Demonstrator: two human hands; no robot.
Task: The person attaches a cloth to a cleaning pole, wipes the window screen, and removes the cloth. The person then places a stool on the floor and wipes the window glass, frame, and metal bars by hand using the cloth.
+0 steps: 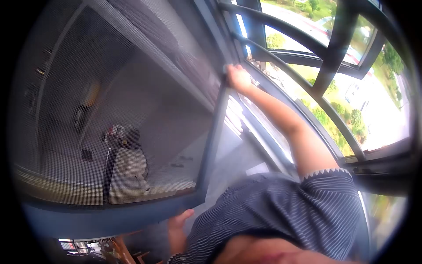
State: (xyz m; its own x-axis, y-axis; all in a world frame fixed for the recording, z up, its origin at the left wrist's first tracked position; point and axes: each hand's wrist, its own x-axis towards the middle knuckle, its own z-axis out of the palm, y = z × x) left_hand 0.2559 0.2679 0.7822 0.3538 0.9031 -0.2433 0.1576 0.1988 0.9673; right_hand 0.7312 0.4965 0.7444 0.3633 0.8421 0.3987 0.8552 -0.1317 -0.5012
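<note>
A dark-framed mesh window screen fills the left half of the view, tilted. My right hand is closed around the edge of its frame near the top, with my arm stretched across beside the window. Low down, my left hand is at the frame's bottom bar near the corner. Its thumb side shows, while most of its fingers are hidden by the frame; it appears to grip the bar.
To the right are curved dark metal window bars, with trees and a bright road far below outside. Seen through the mesh are a pale cylindrical object and several small items. Clutter lies at bottom left.
</note>
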